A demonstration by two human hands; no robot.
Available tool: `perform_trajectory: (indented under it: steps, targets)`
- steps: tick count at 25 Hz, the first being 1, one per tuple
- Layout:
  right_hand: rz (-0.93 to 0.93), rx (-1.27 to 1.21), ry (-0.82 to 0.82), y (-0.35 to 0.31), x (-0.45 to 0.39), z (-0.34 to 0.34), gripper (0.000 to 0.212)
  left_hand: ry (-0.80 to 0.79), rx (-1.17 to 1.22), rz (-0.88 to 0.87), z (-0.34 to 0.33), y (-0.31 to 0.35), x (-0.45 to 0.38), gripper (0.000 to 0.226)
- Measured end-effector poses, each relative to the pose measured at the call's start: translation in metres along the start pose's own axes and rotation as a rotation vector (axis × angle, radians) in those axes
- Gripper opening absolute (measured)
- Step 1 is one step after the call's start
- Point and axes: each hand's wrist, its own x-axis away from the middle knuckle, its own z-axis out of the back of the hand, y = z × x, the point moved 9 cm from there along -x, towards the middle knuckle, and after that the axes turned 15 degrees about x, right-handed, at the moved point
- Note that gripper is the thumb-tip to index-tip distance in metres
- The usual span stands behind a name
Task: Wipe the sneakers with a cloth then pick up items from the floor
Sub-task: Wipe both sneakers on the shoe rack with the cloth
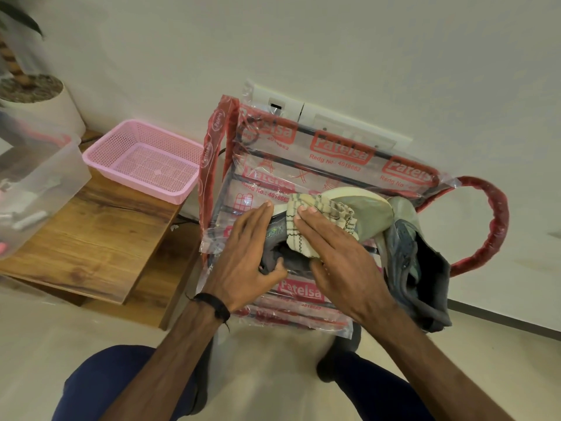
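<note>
1. The floor (45, 344) is pale and smooth, and it meets a plain off-white wall (334, 41) with a dark skirting strip at the lower right.
2. A low wooden table (100, 235) stands at the left, against the wall.
3. On the table sit a pink basket (145, 159) and, at the left edge, a clear tub (36, 183).
4. A white planter (45, 104) with gravel stands in the far left corner.
5. A rack (303, 165), still wrapped in clear plastic with red print, stands against the wall in front of the person; a socket plate (328, 117) is on the wall behind it.
6. 2 sneakers lie on the rack.
7. The sneaker (334, 202) being wiped lies on its side, pale sole turned up and toward the wall; its long axis runs from lower left to upper right, with the dark collar opening at the lower left.
8. The 2nd sneaker (416, 262), grey, lies just beside it on the right, long axis running roughly from the wall toward the person.
9. The left hand (252, 256) holds the 1st sneaker at its collar, thumb hooked into the opening and fingers extended along the side.
10. The right hand (337, 253) presses a checked cloth (315, 220) onto that sneaker, fingers straight on top and thumb tucked under the cloth's lower edge.
</note>
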Motion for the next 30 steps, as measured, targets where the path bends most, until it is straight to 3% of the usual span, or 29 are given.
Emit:
perform_trajectory:
  steps: [10,18,20,24,28,30]
  targets:
    - [-0.269,-0.175,0.074,0.037,0.016,0.012,0.062,0.010,-0.046,-0.028,-0.002,0.002,-0.001,0.093]
    - [-0.394,-0.069,0.159,0.029,0.001,0.010,0.064,0.032,-0.055,-0.040,-0.003,0.005,0.000,0.092]
    - [-0.347,-0.099,0.136,0.015,0.001,0.012,0.063,0.043,-0.074,-0.037,-0.002,0.003,-0.002,0.091]
    - [-0.031,0.046,0.061,-0.005,0.013,0.018,0.072,0.028,-0.108,-0.079,-0.004,0.006,-0.004,0.089]
    - [-0.418,0.024,-0.023,0.065,0.012,0.010,0.077,0.063,-0.094,-0.067,-0.004,0.006,-0.004,0.088]
    - [-0.370,-0.044,-0.020,0.038,0.011,0.005,0.076,0.068,-0.073,-0.037,-0.003,0.002,-0.005,0.090]
